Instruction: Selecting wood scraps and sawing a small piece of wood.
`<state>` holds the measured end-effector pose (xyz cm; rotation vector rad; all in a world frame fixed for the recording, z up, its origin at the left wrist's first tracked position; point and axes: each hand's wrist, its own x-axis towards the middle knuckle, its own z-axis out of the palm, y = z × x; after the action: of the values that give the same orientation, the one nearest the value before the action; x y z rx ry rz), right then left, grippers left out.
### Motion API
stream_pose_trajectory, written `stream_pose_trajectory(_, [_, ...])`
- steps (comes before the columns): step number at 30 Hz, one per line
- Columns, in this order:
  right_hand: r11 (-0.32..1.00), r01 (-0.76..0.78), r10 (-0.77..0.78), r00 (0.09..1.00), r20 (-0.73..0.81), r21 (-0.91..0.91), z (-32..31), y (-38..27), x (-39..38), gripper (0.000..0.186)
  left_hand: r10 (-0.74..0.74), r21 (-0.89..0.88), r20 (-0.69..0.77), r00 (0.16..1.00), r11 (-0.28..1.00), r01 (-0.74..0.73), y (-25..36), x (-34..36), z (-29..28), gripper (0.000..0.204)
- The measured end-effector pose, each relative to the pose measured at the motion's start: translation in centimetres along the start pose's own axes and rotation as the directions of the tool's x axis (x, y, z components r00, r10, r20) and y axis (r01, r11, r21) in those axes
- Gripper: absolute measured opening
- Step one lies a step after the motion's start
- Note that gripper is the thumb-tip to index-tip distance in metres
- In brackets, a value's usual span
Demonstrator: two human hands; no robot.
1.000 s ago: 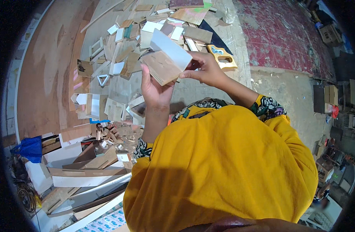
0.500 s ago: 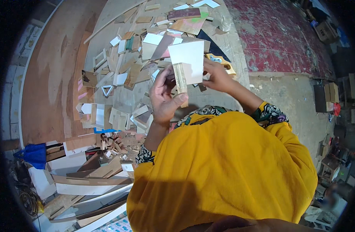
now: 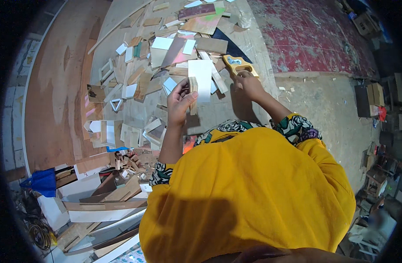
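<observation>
Raised above the table, a white-faced board (image 3: pixel 202 81) with a wooden strip (image 3: pixel 192 94) along its left side is gripped by my left hand (image 3: pixel 179 103), thumb on the strip. Whether strip and board are joined I cannot tell. My right hand (image 3: pixel 250 87) is at the yellow handle of a hand saw (image 3: pixel 238 62), its fingers curled over the near end of the grip. The saw's dark blade (image 3: pixel 227 43) lies on the table, pointing away to the left. Beyond the held board lie a narrow pale strip (image 3: pixel 216 74) and several offcuts.
Wood and white board offcuts (image 3: pixel 166 43) cover the far and left parts of the table (image 3: pixel 258 44). A large brown wooden sheet (image 3: pixel 56 87) stretches along the left. Long boards and scraps (image 3: pixel 104 206) are heaped at lower left, near a blue bag (image 3: pixel 42 180).
My right hand has left the white-faced board and moved right onto the saw handle. The board in my left hand is lower and turned, looking narrower. The whole view has shifted slightly.
</observation>
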<state>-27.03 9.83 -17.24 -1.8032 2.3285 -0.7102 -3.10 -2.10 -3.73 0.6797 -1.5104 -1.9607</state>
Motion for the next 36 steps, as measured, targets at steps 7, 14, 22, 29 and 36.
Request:
stream_pose_trajectory(7, [0.999, 0.044, -0.046, 0.998, -0.052, -0.031, -1.7, -0.8, -0.1, 0.031, 0.013, 0.184, 0.006, 1.0, 0.983, -0.014, -1.5, 0.0, 0.9, 0.056])
stream_pose_trajectory(14, [0.986, 0.022, -0.025, 0.999, -0.02, -0.163, 2.7, 2.7, 2.0, 0.024, -0.095, 0.114, -0.021, 0.995, 0.989, 0.097, -3.3, 0.2, 2.5, 0.06])
stream_pose_trajectory(22, [0.995, 0.021, -0.039, 0.982, 0.184, 0.098, -0.7, 3.7, 2.8, 0.03, 0.088, 0.532, 0.021, 0.996, 0.842, -0.085, -5.1, 1.1, 4.7, 0.063])
stream_pose_trajectory(29, [0.955, -0.028, -0.02, 0.987, 0.158, 0.294, -2.5, 4.4, 1.7, 0.037, 0.043, 0.522, 0.061, 0.997, 0.85, -0.068, -5.4, 1.7, 7.9, 0.061])
stream_pose_trajectory(36, [-0.462, -0.392, -0.044, 0.906, 0.422, 0.795, -8.8, 2.5, -0.1, 0.031, -0.208, -0.251, 0.034, 0.977, 0.945, 0.21, -6.4, 2.0, 9.7, 0.047])
